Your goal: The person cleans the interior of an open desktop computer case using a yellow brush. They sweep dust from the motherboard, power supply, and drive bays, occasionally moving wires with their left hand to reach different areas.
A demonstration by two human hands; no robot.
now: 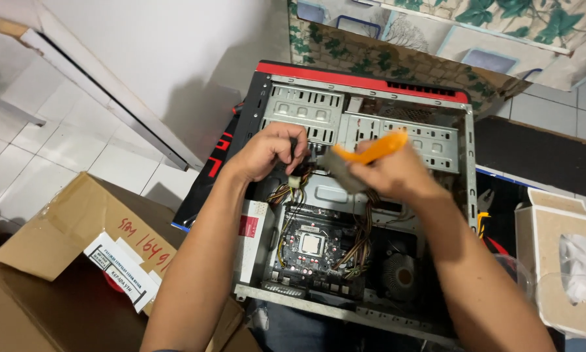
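Note:
An open computer case (469,163) with a red-trimmed black edge lies on its side on the floor. Its motherboard (312,251) and bundled wires (361,238) are exposed. My left hand (267,151) grips a cable bundle with a white connector (297,180) near the metal drive bays (306,107). Over the middle of the case, my right hand (390,173) holds a brush with an orange handle (374,150); its grey bristles (342,171) point toward the cables. A round fan (397,275) sits at the case's lower right.
An open brown cardboard box (64,228) with a white label lies at the lower left. A beige tissue box (560,254) stands at the right. White floor tiles (71,143) and a leaf-patterned cloth (397,58) surround the case.

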